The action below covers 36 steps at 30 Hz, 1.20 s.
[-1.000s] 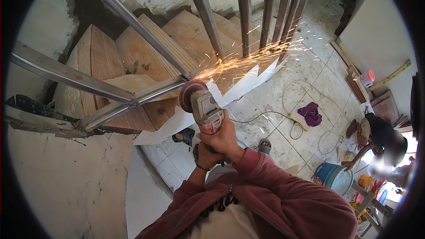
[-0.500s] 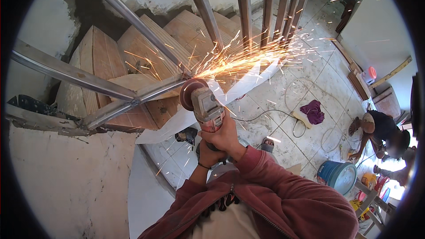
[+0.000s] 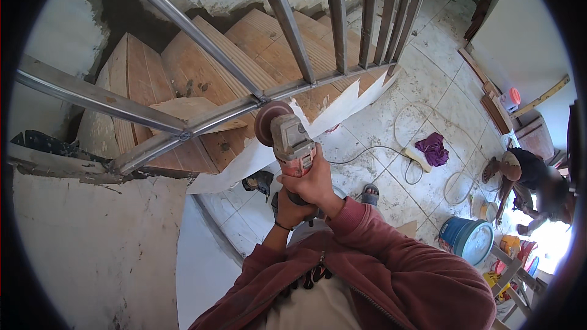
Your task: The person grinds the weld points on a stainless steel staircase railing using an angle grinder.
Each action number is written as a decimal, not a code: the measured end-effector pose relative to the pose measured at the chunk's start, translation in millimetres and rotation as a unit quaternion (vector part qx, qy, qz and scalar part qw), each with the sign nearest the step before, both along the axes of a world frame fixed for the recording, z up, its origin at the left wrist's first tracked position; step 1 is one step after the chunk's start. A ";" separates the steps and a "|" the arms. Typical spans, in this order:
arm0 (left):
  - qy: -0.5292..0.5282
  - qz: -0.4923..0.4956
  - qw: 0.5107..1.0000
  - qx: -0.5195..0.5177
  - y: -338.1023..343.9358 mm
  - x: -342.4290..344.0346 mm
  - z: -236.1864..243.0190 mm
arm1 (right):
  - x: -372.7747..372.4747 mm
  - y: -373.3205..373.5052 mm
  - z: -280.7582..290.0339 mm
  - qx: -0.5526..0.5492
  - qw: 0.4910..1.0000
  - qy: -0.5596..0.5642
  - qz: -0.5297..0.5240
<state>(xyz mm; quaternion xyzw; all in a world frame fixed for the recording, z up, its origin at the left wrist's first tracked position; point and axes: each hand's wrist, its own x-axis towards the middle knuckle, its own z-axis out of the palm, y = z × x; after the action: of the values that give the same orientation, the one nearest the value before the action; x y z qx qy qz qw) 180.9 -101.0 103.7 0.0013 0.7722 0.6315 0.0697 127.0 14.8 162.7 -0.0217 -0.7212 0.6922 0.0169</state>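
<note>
I hold a worn red-and-grey angle grinder (image 3: 287,137) with both hands, fingers closed round it. My right hand (image 3: 313,180) grips the red body; my left hand (image 3: 292,206) is lower, wrapped round the rear end and partly hidden. The abrasive disc (image 3: 267,124) is just below a welded joint on the steel bottom rail (image 3: 281,93); I cannot tell whether it touches. Steel balusters (image 3: 336,24) rise from that rail beside winding wooden stair treads (image 3: 257,43), whose side edge has torn white sheeting (image 3: 342,101).
Cables cross the dirty tile floor (image 3: 379,122), with a purple cloth (image 3: 431,150). At right are another person crouching (image 3: 520,165), a blue bucket (image 3: 465,238), several containers, a wooden frame (image 3: 513,281) and boards along the wall. A plastered wall (image 3: 98,238) stands lower left.
The bright sparks spraying rightward from the disc have vanished. The grinder and my hands have shifted slightly up and right. The crouching person at right has moved and bent lower.
</note>
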 end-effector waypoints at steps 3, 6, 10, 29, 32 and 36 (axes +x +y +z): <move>-0.005 0.011 1.000 0.028 -2.5 -1.6 -5.1 | -4.5 -0.4 2.7 0.002 1.000 -0.012 0.011; -0.026 -0.001 0.999 0.038 0.1 -4.2 0.1 | -4.8 -0.2 -1.8 0.011 1.000 -0.015 0.011; 0.017 0.024 0.999 0.031 0.6 -2.0 -1.6 | -3.9 -1.4 -2.9 0.022 1.000 0.005 0.009; 0.028 0.021 0.999 0.017 3.6 -7.8 4.3 | -10.0 1.2 -1.8 0.005 1.000 0.008 -0.001; 0.018 0.013 1.000 0.013 2.8 -8.6 2.6 | -6.7 1.6 -3.2 0.009 1.000 0.009 -0.001; 0.047 0.024 0.999 0.007 2.8 -7.1 -1.0 | -9.3 0.7 -3.1 0.005 1.000 0.007 0.005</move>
<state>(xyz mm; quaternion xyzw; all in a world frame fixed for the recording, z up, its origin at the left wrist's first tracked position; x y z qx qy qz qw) 173.9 -98.2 102.6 0.0130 0.7701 0.6375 0.0184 117.7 15.6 159.7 -0.0130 -0.7246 0.6888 0.0189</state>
